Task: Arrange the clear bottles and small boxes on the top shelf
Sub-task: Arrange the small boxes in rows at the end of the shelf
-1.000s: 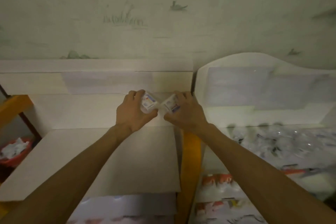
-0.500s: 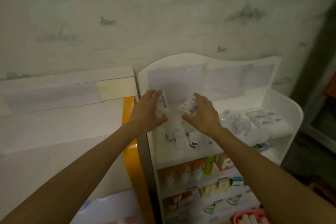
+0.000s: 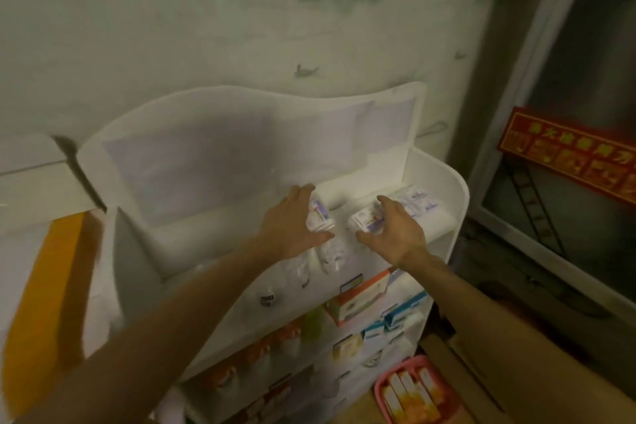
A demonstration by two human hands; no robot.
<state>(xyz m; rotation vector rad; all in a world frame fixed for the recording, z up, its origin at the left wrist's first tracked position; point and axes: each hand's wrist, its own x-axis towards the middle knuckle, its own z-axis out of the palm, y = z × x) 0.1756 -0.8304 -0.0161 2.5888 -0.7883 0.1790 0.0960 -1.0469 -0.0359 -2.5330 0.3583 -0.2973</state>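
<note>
Left hand (image 3: 292,221) grips a clear bottle (image 3: 318,215), right hand (image 3: 392,229) a small box (image 3: 366,221); both now over the top shelf (image 3: 433,224), bare room mid-shelf, moved right from the cardboard.

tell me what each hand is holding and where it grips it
The left hand grips a clear bottle around its labelled side. The right hand holds a small box by its right end.

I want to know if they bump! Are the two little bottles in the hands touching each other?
Apart. The head view shows bare white shelf between the left bottle and the right bottle.
</note>
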